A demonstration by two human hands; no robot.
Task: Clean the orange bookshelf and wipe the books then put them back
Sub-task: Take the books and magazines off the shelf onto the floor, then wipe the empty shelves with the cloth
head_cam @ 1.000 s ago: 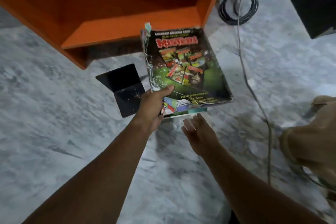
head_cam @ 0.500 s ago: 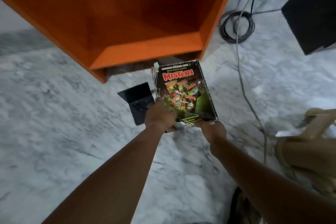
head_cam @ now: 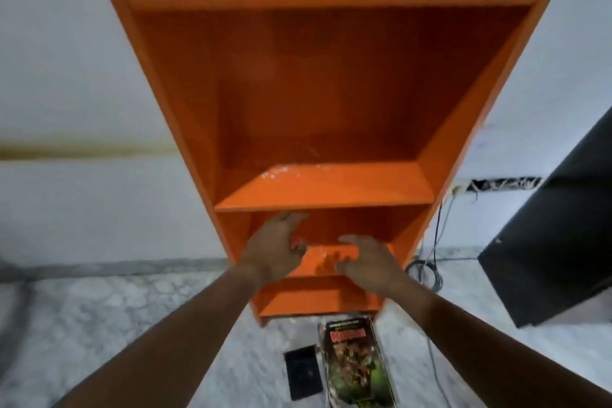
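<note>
Standing upright against the pale wall, the orange bookshelf (head_cam: 331, 103) fills the centre and top of the frame; visible shelves hold no books. White specks lie on the mid shelf board, centre frame.

Left hand (head_cam: 276, 247): raised in front of the lower compartment, lower centre; fingers spread and curled loosely, gripping nothing. Right hand (head_cam: 364, 258): just beside it to the right, same height, also open w/ fingers slightly bent, holding nothing. Contact w/ the shelf can't be confirmed for either hand.

Books (head_cam: 356, 368): stack lies flat on the marble floor (head_cam: 116, 325), bottom centre, directly below the bookshelf base; top cover dark green w/ red title. Black flat object (head_cam: 303, 371) lies touching or just beside the stack, on its left. Cables (head_cam: 427, 272) run down the wall at right; dark panel (head_cam: 556, 235) at far right edge.
</note>
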